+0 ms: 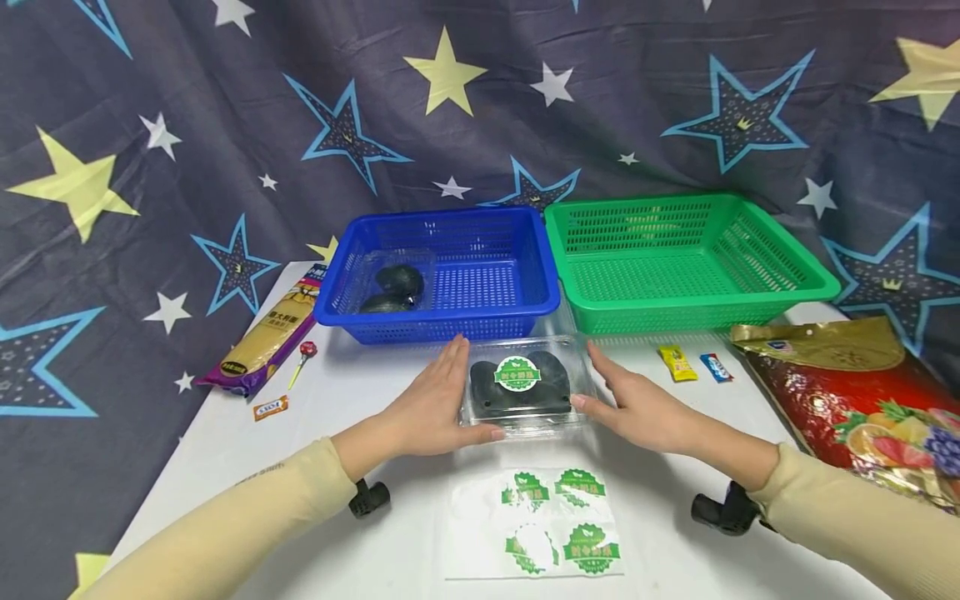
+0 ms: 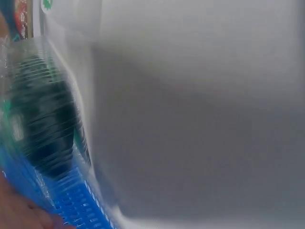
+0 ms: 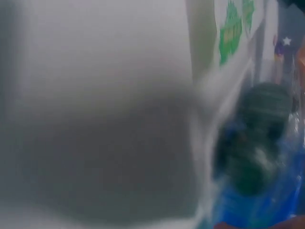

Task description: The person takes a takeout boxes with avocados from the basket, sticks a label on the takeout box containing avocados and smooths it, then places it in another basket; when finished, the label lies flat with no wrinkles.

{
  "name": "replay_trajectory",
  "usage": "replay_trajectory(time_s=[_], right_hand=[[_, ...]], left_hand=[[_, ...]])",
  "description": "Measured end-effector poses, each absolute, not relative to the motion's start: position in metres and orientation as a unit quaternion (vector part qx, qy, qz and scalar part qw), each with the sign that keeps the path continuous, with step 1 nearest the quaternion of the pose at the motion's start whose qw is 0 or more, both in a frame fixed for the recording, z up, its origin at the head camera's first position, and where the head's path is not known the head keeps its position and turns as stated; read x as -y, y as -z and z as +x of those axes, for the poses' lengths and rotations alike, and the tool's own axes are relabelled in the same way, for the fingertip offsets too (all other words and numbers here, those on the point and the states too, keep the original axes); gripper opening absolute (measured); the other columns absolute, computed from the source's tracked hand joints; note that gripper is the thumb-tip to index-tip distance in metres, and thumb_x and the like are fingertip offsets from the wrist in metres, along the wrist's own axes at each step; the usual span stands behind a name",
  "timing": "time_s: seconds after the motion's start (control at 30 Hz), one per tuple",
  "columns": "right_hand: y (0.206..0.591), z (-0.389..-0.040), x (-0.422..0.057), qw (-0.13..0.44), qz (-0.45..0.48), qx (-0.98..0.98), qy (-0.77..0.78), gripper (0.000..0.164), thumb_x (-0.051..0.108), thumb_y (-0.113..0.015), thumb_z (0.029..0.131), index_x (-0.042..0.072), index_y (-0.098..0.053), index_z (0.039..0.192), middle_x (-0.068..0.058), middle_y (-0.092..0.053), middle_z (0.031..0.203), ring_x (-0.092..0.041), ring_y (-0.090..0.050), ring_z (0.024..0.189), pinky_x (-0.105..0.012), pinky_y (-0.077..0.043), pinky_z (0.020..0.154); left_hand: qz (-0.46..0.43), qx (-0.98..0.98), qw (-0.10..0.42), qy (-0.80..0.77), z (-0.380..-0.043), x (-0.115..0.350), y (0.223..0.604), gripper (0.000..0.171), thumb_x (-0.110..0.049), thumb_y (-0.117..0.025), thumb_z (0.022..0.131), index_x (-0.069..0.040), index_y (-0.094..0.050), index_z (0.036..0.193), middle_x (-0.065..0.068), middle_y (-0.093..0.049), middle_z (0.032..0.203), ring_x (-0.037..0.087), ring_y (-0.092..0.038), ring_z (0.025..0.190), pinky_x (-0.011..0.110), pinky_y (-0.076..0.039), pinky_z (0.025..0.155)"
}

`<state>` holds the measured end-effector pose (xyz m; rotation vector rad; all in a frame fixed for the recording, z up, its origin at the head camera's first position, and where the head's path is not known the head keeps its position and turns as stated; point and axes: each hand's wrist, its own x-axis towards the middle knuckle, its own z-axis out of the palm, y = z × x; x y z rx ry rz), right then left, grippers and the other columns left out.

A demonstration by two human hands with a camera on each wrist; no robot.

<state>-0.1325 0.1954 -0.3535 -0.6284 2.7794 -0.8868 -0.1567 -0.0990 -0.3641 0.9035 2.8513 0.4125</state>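
In the head view a clear plastic clamshell box with dark green, rounded produce inside stands between both hands. A round green-and-white sticker is on its lid. My left hand lies along the box's left side, fingers straight and thumb stretched along the front edge. Against the right side rests my right hand, fingers extended and thumb near the front corner. Closer to me lies a white sheet with several green stickers. Both wrist views show the produce blurred through the plastic.
Behind the box stand a blue basket, holding another clear box of dark produce, and a green basket. A noodle pack, lollipop and orange-wrapped candy lie left. Small candies and a red-gold bag lie right.
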Motion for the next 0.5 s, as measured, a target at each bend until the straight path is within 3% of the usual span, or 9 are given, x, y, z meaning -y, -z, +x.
replay_trajectory(time_s=[0.1, 0.27, 0.4, 0.5], right_hand=[[0.359, -0.13, -0.197, 0.124, -0.174, -0.908, 0.359, 0.086, 0.047, -0.047, 0.098, -0.009, -0.005, 0.149, -0.031, -0.02, 0.15, -0.045, -0.035, 0.131, -0.054, -0.034, 0.104], [0.364, -0.126, -0.195, 0.165, -0.132, -0.872, 0.441, 0.083, 0.046, -0.045, 0.099, -0.01, -0.009, 0.148, -0.032, -0.022, 0.149, -0.045, -0.029, 0.134, -0.054, -0.028, 0.107], [0.368, -0.125, -0.191, 0.19, -0.109, -0.835, 0.506, 0.082, 0.04, -0.049, 0.099, -0.01, -0.006, 0.148, -0.033, -0.025, 0.148, -0.044, -0.029, 0.135, -0.049, -0.035, 0.105], [0.37, -0.127, -0.189, 0.206, -0.098, -0.798, 0.559, 0.085, 0.034, -0.053, 0.098, -0.011, -0.001, 0.148, -0.034, -0.022, 0.148, -0.044, -0.032, 0.133, -0.044, -0.043, 0.099]], left_hand=[[0.291, -0.934, 0.08, -0.191, -0.157, 0.1, 0.364, 0.126, -0.073, -0.059, 0.076, 0.005, 0.007, 0.149, 0.022, 0.008, 0.156, 0.028, 0.003, 0.145, 0.038, -0.009, 0.115], [0.27, -0.921, 0.117, -0.256, -0.162, 0.105, 0.364, 0.124, -0.066, -0.067, 0.075, -0.003, 0.009, 0.151, 0.017, 0.006, 0.158, 0.027, -0.004, 0.144, 0.04, -0.014, 0.115], [0.249, -0.92, 0.124, -0.277, -0.164, 0.108, 0.364, 0.124, -0.066, -0.069, 0.073, -0.009, 0.007, 0.153, 0.012, 0.001, 0.159, 0.026, -0.011, 0.144, 0.041, -0.017, 0.114], [0.232, -0.921, 0.12, -0.288, -0.161, 0.105, 0.364, 0.125, -0.067, -0.07, 0.071, -0.008, 0.004, 0.153, 0.013, -0.001, 0.159, 0.026, -0.01, 0.144, 0.041, -0.016, 0.114]])
